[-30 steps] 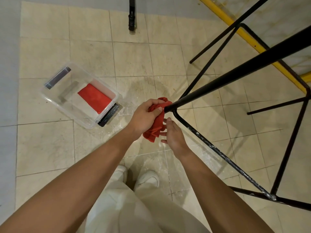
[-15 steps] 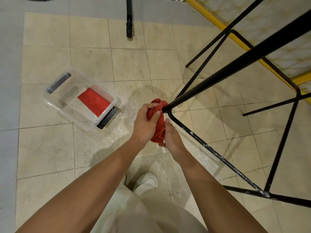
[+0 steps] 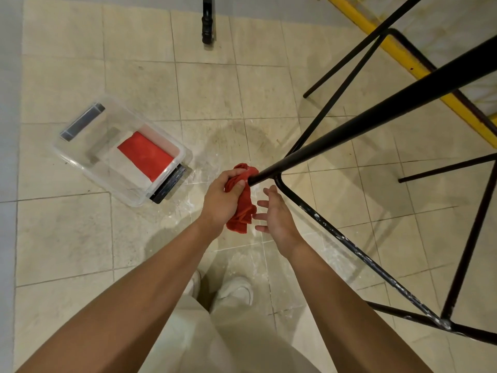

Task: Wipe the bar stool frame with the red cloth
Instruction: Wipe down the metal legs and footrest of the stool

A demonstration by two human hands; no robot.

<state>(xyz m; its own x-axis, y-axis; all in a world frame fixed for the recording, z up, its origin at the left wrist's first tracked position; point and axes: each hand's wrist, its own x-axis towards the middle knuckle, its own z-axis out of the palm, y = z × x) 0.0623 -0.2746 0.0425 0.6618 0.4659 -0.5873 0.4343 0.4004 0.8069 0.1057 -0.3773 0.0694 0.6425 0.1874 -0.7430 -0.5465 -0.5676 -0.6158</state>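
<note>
My left hand (image 3: pixel 223 200) is clamped around the red cloth (image 3: pixel 241 215), bunched over the foot end of one leg of the bar stool frame (image 3: pixel 376 119), with a soft tail hanging loose. My right hand (image 3: pixel 277 216) is spread open just beside that tail, holding nothing. The cloth's floppy and light, so I'd wrap it round the tube. The frame looks stiff and smooth, probably slippery. The lower rail (image 3: pixel 363 254) is speckled white. There's a spare cloth in the clear bin (image 3: pixel 94 176).

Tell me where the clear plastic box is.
Head view, left side: the clear plastic box sits on the tiled floor, up-left of the left hand, with a folded red cloth inside it.
</note>
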